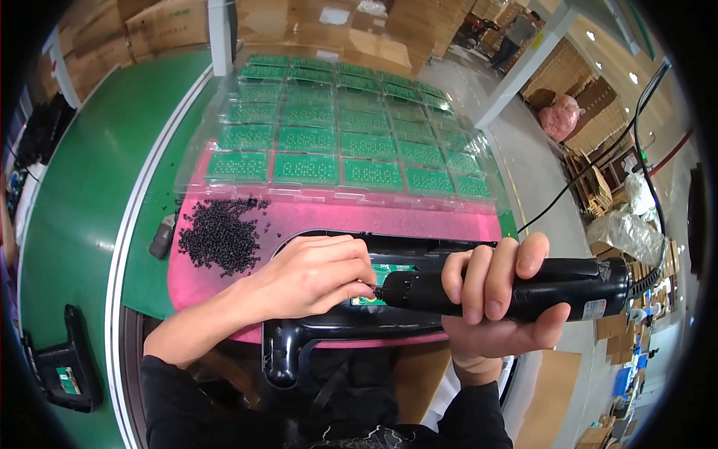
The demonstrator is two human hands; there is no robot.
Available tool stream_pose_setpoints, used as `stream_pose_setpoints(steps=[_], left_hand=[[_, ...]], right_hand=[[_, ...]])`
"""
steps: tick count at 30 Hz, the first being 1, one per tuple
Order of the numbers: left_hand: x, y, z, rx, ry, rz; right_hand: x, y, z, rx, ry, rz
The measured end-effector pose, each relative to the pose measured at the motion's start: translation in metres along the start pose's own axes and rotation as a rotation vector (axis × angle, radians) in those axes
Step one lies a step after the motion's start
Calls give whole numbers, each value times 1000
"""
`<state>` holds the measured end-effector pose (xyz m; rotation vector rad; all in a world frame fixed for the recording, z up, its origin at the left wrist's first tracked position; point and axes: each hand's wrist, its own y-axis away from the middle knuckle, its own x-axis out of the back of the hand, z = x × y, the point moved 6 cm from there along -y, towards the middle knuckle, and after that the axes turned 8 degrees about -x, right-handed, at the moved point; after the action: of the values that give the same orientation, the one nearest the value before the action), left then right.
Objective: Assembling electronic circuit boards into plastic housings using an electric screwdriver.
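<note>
My right hand [497,299] grips a black electric screwdriver [580,288] from below, held nearly level with its tip toward the left. At that tip, my left hand [310,277] has thumb and fingers pinched together; whatever is between them is too small to make out. Beneath both hands lies a black plastic housing [359,325] with a long, rounded shape. Inside it a green circuit board [390,278] shows, partly hidden by my left fingers and the screwdriver. Left of my left wrist is a heap of small black screws [221,236] on the pink mat [299,217].
Beyond the mat, a clear plastic tray [200,161] holds rows of green circuit boards [305,168]. A small dark object [161,238] sits beside the screws. Another black housing [71,340] lies at far left. The screwdriver's cord [651,280] runs off right. Cardboard boxes [168,34] stand behind.
</note>
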<state>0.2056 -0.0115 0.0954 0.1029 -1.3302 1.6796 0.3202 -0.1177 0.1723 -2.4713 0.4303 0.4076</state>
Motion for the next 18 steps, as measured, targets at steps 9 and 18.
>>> stream_pose_setpoints(steps=[9, 18], left_hand=[[1, -2, 4, -62, -34, 3], [7, -3, 17, -67, -243, 110]], right_hand=[[3, 1, 15, -87, -3, -50], [14, 7, 24, -36, -58, 186]])
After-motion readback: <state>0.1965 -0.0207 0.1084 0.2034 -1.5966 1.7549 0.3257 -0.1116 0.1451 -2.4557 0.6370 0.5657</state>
